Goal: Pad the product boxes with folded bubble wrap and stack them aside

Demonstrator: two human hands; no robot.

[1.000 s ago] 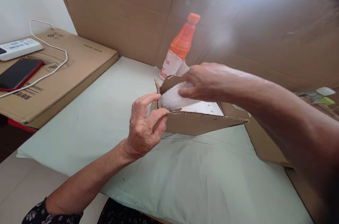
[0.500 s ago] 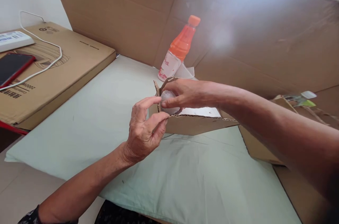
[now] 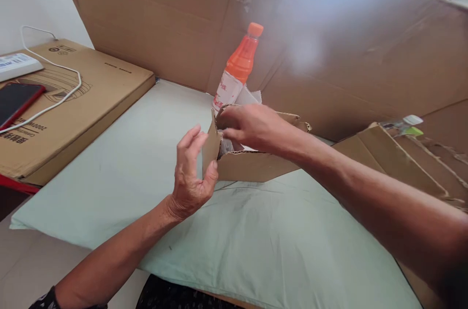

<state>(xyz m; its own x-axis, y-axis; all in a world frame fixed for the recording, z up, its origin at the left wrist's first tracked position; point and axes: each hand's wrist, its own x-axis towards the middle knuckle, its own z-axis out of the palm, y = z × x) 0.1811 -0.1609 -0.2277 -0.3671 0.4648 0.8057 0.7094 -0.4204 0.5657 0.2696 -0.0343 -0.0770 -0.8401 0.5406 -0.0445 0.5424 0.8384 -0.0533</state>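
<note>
Left hand (image 3: 190, 177) fingers pinch the small cardboard box's (image 3: 252, 165) end flap; right hand (image 3: 252, 126) fingers, pressed together, tuck white padding (image 3: 227, 145) inside—best eased gently.

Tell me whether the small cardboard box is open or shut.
Open: the small cardboard box has no flap over its top, and the right hand reaches inside.

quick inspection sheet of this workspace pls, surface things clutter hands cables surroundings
surface: pale green cloth over the table.
job's things: small cardboard box, open at the top; a pale wrapped item inside, mostly hidden.
clutter: orange bottle behind the box; phone and white power strip on a flat carton.
hands: left hand pinches the box's end flap; right hand reaches into the box.
cables: white cable across the flat carton.
surroundings: cardboard sheets standing behind; torn cardboard at right.
</note>
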